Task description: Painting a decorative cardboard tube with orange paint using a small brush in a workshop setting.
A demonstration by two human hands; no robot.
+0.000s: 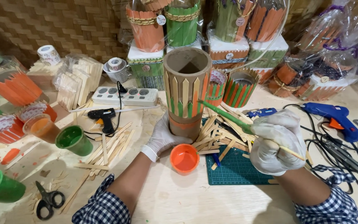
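A tall cardboard tube (187, 79) stands upright at the table's middle, ringed with pointed wooden sticks painted partly green and orange. My left hand (161, 139), in a white glove, grips the tube's base. My right hand (279, 141), also gloved, holds a thin paintbrush (228, 118) with a green-stained shaft; its tip touches the sticks on the tube's right side. A small orange paint cup (184, 158) sits just in front of the tube, between my forearms.
A green cutting mat (237, 171) with loose wooden sticks (218, 135) lies under my right hand. A black glue gun (103, 117), power strip (125, 96), green paint cup (73, 140) and scissors (47, 200) lie left. A blue glue gun (334, 117) lies right. Wrapped finished holders (228, 29) line the back.
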